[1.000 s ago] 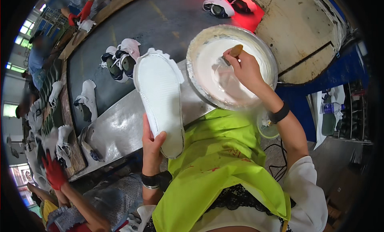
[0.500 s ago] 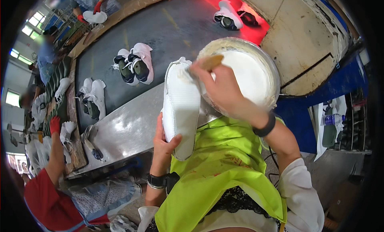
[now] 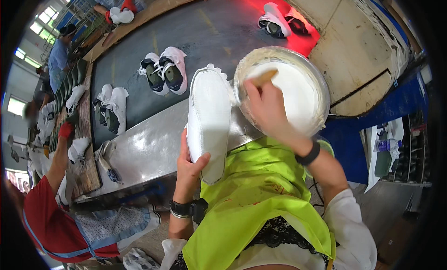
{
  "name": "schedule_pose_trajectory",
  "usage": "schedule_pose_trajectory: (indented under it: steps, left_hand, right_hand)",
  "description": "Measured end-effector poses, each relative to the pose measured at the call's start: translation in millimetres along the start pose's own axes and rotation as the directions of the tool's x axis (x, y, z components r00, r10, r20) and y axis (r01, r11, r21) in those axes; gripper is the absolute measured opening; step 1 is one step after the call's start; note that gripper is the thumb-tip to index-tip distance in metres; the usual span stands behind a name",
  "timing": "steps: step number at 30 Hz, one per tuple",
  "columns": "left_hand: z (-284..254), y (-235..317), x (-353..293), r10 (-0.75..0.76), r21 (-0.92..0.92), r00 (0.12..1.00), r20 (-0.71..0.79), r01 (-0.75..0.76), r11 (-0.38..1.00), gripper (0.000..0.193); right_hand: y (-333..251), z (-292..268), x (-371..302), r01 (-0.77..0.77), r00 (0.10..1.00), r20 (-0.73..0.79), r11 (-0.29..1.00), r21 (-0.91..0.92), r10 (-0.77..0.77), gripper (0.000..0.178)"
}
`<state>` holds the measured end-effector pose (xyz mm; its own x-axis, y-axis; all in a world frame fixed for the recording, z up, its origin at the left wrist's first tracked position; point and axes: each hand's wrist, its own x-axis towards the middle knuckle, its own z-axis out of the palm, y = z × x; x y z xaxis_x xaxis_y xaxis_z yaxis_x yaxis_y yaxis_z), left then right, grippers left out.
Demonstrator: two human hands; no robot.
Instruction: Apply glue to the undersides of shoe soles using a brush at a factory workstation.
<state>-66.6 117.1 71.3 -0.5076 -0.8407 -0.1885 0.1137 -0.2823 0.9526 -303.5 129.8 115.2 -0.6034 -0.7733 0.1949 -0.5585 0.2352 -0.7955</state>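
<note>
My left hand (image 3: 190, 170) grips a white shoe upper (image 3: 210, 116) near its lower end, thumb across the stitched bottom, which faces up. The bottom has a wet white look. In my right hand (image 3: 269, 109) is a brush with a wooden handle (image 3: 264, 78); its bristle end, partly hidden by my fingers, is at the shoe's upper right edge. Directly beyond that hand stands a round metal basin (image 3: 324, 86) of white paste-like liquid, its inner wall crusted.
Pairs of white-and-green shoes (image 3: 171, 71) lie on a dark conveyor belt (image 3: 200, 33) behind a metal ledge (image 3: 144, 151). A red glow lights the belt's far right. At left, a red-gloved co-worker's hand (image 3: 66, 129) is by a rack of soles and shoes.
The brush has shifted right and down, from the shoe's upper face to its right edge. A far co-worker's gloved hands have moved with a white shoe. The view has shifted slightly.
</note>
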Motion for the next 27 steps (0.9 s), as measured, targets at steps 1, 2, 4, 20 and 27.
schedule_pose_trajectory:
  steps: [1,2,4,20,27]
  left_hand:
    - [-1,1,2,-0.002,-0.008,1.000,-0.004,0.002,1.000,0.091]
    - [-3,3,4,-0.009,-0.011,1.000,-0.004,0.009,1.000,0.091]
    - [-6,4,5,-0.014,0.009,1.000,-0.020,0.014,1.000,0.092]
    - [-11,-2,2,0.000,-0.017,1.000,-0.027,-0.001,1.000,0.092]
    - [-6,-3,10,0.012,-0.055,0.999,-0.046,-0.014,0.998,0.090]
  right_hand:
    - [7,-1,-13,0.005,1.000,0.008,1.000,0.000,-0.005,0.029]
    - [9,-2,-27,-0.028,0.998,0.052,0.997,0.071,0.025,0.026]
    - [10,-2,-33,-0.070,0.993,0.100,0.987,0.144,0.056,0.023]
    - [-26,7,-8,0.217,0.975,-0.126,0.891,0.400,-0.181,0.020]
    - [-15,37,-31,0.474,0.879,-0.149,0.797,0.375,-0.453,0.021]
